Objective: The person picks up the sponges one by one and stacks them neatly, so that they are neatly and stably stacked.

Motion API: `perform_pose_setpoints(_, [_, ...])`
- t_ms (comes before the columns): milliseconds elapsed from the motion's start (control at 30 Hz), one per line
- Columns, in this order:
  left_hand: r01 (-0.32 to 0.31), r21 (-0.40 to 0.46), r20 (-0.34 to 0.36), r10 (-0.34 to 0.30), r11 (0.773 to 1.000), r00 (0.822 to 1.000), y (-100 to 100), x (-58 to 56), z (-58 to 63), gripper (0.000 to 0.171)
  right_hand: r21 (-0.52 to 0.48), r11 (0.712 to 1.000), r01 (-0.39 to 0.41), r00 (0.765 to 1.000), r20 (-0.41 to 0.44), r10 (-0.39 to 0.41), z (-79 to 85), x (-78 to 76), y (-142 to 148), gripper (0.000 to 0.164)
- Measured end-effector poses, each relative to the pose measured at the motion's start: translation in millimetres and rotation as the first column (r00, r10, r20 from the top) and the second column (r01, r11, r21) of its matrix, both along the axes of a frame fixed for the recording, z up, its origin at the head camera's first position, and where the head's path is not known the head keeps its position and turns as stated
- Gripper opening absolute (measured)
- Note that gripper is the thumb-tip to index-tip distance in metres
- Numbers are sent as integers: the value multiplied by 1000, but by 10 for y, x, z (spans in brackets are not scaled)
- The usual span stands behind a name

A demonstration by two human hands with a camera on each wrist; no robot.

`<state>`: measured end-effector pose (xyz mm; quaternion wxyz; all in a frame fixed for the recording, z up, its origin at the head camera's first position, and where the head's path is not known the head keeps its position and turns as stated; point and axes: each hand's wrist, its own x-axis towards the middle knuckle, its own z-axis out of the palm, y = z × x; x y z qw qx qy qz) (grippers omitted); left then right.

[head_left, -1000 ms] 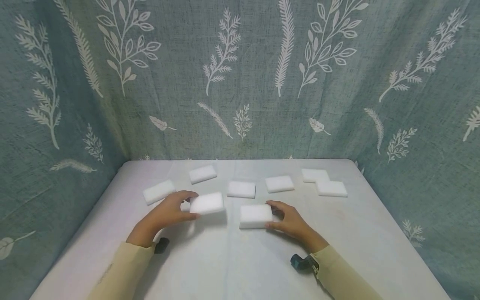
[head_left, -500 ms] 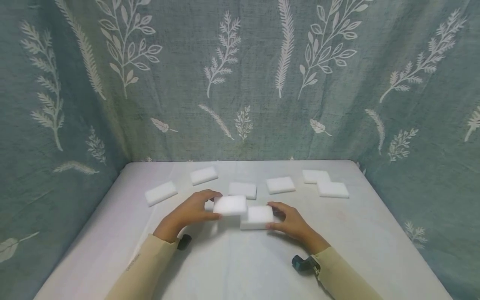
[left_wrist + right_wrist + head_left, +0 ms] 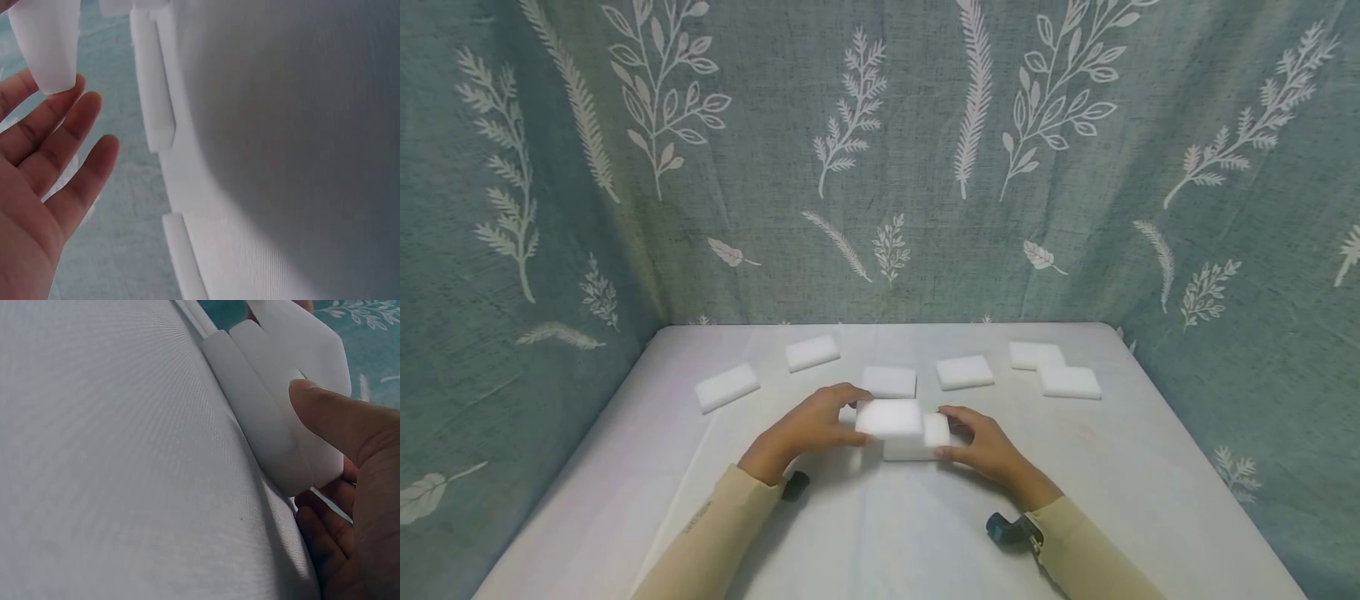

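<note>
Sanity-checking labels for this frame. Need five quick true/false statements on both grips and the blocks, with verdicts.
1. The left grip pinches a white block. True.
2. The right grip touches nothing. False: it holds the right end of the stack.
3. The stack shows two layers in the right wrist view. True.
4. In the head view, the white block lines up squarely with the stack. False: it is offset to the left.
5. Six other blocks show on the table. True.
</note>
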<state>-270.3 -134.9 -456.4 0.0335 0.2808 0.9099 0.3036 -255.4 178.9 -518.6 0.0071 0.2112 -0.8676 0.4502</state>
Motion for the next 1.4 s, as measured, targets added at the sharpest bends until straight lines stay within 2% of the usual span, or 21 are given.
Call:
perform_pose_setpoints(267, [16,-39,-12,-16,999,1000,147,-6,-24,66,-6,1000,3,1000,4,-3,12,17,7,71])
perform_pose_setpoints(600, [24,-29,0,-24,999,1000,278,-2,-55,66,8,999,32,999,8,-32,-11,30,-11,74])
perform_pose_setpoints(1000, [20,-35,11,-20,999,1000,382,-15,-78,67,-17,999,41,998,45,-40,-21,33,-4,79])
perform_pose_setpoints(1400, [16,-49,-6,-16,999,1000,421,-14,-67,67,-37,999,26,998,59,-24,52,39,-8,75])
